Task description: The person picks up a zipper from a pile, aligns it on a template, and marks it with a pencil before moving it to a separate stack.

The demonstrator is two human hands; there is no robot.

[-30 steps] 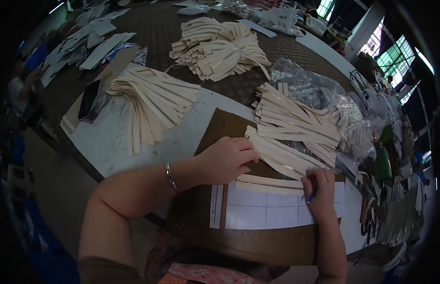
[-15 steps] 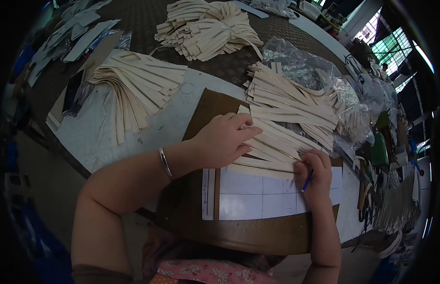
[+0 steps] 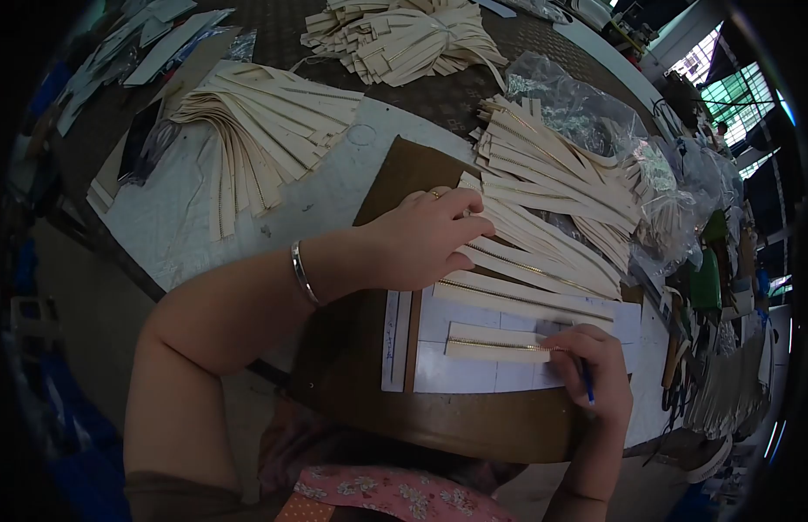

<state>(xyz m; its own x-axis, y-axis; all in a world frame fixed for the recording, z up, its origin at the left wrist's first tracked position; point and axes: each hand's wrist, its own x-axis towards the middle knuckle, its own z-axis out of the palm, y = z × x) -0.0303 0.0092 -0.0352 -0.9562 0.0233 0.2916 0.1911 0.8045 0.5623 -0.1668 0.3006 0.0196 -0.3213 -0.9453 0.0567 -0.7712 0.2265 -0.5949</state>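
Brown board point(image 3: 474, 431): one, under both hands. Ruled white sheet point(image 3: 456, 378): one, beneath the right fingers. Loose zipper strips point(image 3: 543, 270): several, pale with metal teeth, fanned beyond the right fingers and beside the left fingertips. Left hand point(image 3: 421, 239): fingers curled, thumb below; from here I cannot tell whether they grip a strip end. Right hand point(image 3: 595, 365): thumb and fingers pinched on a strip's near end. Short zipper strip point(image 3: 491, 344): one, running leftward from that pinch over the sheet; best kept flat, untwisted, parallel to the ruling. Blue pen point(image 3: 588, 383): one, tucked against the right fingers, best angled clear of the strip.
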